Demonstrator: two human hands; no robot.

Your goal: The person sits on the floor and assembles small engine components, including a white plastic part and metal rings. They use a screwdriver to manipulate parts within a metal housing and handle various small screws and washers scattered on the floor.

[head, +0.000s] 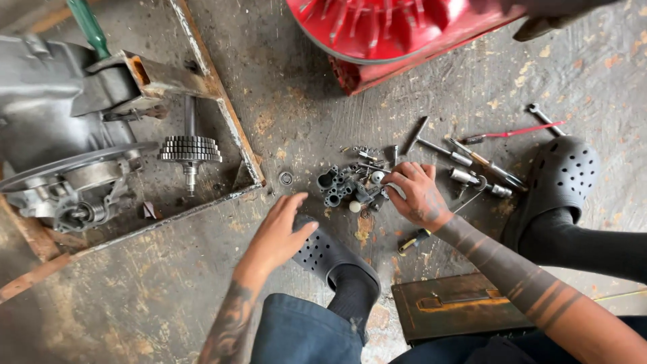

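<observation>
A: Surface condition?
B: Stained, scuffed concrete floor (pixel 168 290).
A: Hands?
B: My right hand (pixel 419 195), fingers pinched together, works the dark sockets (pixel 340 185) just left of it; my left hand (pixel 278 232) hovers, fingers apart.

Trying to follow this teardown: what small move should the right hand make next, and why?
Probably close the fingers on one small part and lift it: the right hand already rests on the parts pile, while the left hand hovers open nearby.
</observation>
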